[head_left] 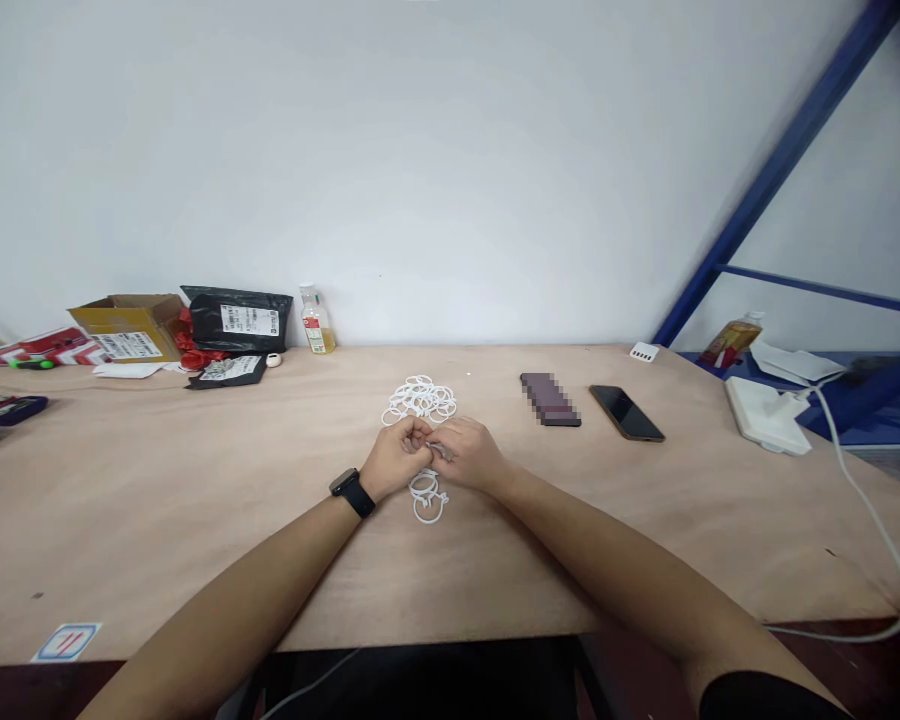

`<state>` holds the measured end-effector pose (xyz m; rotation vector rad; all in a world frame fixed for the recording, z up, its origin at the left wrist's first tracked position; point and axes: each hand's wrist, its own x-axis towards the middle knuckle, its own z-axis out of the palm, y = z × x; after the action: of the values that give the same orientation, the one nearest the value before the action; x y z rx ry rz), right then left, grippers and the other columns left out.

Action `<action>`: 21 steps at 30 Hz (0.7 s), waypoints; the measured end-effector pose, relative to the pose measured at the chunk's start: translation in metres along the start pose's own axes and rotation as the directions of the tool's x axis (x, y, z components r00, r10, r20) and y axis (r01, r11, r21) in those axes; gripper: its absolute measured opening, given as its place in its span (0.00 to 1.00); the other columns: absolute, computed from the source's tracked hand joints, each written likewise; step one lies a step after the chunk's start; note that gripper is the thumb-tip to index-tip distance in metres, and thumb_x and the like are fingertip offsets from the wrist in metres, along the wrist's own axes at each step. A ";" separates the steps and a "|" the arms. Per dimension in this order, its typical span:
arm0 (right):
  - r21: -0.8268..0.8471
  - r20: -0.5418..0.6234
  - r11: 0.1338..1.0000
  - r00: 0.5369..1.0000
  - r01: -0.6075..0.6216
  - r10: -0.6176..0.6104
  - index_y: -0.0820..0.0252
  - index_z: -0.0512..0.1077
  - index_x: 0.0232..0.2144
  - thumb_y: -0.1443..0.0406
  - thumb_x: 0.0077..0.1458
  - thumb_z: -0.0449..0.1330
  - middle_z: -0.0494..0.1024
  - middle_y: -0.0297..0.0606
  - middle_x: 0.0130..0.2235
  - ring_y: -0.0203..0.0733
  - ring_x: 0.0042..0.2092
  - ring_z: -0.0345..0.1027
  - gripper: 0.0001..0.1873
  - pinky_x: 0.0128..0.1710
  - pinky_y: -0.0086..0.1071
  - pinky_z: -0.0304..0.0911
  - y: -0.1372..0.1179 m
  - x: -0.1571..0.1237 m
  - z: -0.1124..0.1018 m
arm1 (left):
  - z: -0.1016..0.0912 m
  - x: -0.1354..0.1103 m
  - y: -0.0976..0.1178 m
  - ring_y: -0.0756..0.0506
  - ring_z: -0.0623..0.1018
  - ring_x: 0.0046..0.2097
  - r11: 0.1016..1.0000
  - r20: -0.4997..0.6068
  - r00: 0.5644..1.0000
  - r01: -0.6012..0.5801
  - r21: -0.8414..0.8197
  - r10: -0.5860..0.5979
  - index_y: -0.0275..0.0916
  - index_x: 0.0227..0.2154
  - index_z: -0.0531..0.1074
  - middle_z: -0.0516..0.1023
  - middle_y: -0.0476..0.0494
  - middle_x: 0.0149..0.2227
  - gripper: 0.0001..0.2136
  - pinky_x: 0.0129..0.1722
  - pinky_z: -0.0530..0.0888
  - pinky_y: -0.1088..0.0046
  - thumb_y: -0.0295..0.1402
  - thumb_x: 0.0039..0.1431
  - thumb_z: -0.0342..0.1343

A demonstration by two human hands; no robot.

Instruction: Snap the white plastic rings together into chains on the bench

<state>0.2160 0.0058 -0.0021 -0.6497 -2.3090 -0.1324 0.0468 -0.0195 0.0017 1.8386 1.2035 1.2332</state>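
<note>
My left hand (399,458), with a black watch (352,491) on its wrist, is closed in a pinch at the middle of the table. Facing it, my right hand (469,455) is pinched too, and the fingertips of both meet. A bit of a white plastic ring (440,452) shows between them; the fingers hide most of it. Just beyond the hands lies a loose pile of several white plastic rings (420,396). A few more white rings with small tabs (428,508) lie on the near side, below my fingers.
Two phones lie at the right, one pixelated (550,400) and one dark (627,413). Further right are a white power strip (769,414) and its cable (862,490). A cardboard box (131,330), black parcel bags (240,318) and a bottle (316,322) stand by the wall.
</note>
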 end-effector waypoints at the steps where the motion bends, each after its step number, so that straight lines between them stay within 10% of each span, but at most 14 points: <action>1: -0.018 0.002 1.000 1.000 -0.002 0.002 0.59 0.70 0.28 0.69 0.51 0.57 0.75 0.37 0.28 0.40 0.33 0.67 0.03 0.36 0.33 0.59 -0.001 0.000 0.001 | 0.001 0.000 0.000 0.52 0.70 0.30 1.000 0.002 1.000 0.006 -0.002 -0.006 0.36 0.30 0.71 0.72 0.51 0.27 0.10 0.31 0.68 0.77 0.21 0.42 0.52; 21: -0.062 -0.059 0.998 0.998 -0.027 0.023 0.58 0.67 0.23 0.72 0.44 0.55 0.72 0.36 0.25 0.40 0.30 0.64 0.05 0.34 0.33 0.58 -0.006 0.001 0.002 | 0.004 0.002 -0.001 0.52 0.69 0.30 0.989 0.087 0.996 0.018 -0.144 -0.005 0.36 0.30 0.67 0.70 0.51 0.27 0.08 0.31 0.67 0.78 0.22 0.44 0.51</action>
<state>0.2112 0.0011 -0.0025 -0.6966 -2.2473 -0.2100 0.0505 -0.0173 0.0002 1.7578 1.0483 1.1893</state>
